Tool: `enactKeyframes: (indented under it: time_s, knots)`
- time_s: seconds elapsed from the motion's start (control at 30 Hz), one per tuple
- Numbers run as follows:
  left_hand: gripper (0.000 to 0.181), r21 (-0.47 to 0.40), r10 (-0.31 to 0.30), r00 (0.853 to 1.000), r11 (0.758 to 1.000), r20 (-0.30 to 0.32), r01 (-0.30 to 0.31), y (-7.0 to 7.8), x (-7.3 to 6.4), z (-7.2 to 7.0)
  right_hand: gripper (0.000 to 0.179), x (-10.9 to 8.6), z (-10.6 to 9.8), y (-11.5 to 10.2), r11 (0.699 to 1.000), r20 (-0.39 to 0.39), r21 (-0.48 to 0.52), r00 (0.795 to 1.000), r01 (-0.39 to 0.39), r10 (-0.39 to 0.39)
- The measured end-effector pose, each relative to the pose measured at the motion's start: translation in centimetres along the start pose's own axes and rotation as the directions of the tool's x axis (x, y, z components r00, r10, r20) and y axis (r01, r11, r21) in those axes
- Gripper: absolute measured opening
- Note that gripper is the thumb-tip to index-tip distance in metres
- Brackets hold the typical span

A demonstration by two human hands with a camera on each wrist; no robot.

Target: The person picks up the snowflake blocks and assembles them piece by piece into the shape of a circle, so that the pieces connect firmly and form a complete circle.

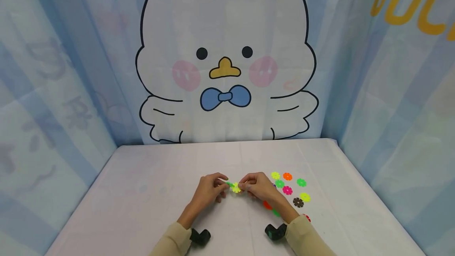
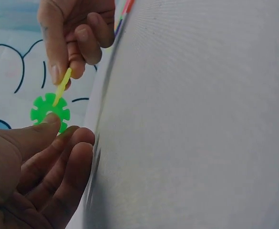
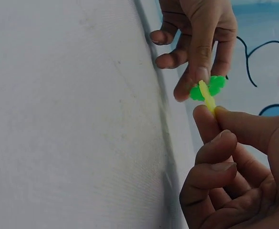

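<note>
My left hand [image 1: 209,189] pinches a green notched plastic disc [image 2: 40,113] between thumb and index finger. My right hand [image 1: 260,187] pinches a yellow notched disc [image 1: 236,187] the same way. In the left wrist view the green disc shows its flat face and the yellow one is edge-on, its lower edge at a notch in the green rim. From the right wrist, the yellow disc [image 3: 207,97] crosses the green disc [image 3: 218,84] at an angle. Both discs are held above the white table, between the two hands. I cannot tell how deep the notches are engaged.
Several loose notched discs lie right of my hands on the white-covered table [image 1: 142,208]: among them an orange disc [image 1: 287,176], a pink disc [image 1: 287,190] and a dark brown disc [image 1: 298,202]. My right forearm partly covers some. Printed curtains [image 1: 227,121] stand behind and at both sides.
</note>
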State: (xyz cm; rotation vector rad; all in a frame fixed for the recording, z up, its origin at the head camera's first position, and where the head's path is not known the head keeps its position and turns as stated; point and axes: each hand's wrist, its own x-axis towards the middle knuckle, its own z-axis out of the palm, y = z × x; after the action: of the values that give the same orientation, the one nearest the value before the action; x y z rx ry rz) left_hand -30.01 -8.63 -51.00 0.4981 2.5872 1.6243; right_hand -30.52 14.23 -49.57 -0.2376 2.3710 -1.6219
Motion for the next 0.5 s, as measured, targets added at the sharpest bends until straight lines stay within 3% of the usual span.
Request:
enactKeyframes:
  time_s: [0.1, 0.23, 0.37, 0.5]
  knots:
    - [0.032, -0.104, -0.076, 0.995, 0.991, 0.06, 0.082, 0.07, -0.07, 0.09, 0.016, -0.08, -0.21, -0.16, 1.0, -0.01, -0.009, 1.0, 0.002, -0.002]
    - [0.034, -0.217, -0.151, 0.976, 0.959, 0.157, 0.184, 0.11, -0.12, 0.22, 0.015, 0.03, -0.38, -0.12, 1.0, -0.024, -0.003, 1.0, 0.003, -0.003]
    - [0.031, -0.27, -0.157, 0.965, 0.939, 0.207, 0.211, -0.11, -0.11, 0.33, 0.014, 0.16, -0.36, 0.0, 1.0, -0.021, -0.007, 1.0, 0.001, -0.002]
    - [0.031, -0.282, -0.159, 0.967, 0.935, 0.201, 0.213, -0.36, -0.09, 0.52, 0.014, 0.16, -0.3, 0.09, 1.0, -0.009, -0.028, 1.0, 0.011, -0.011]
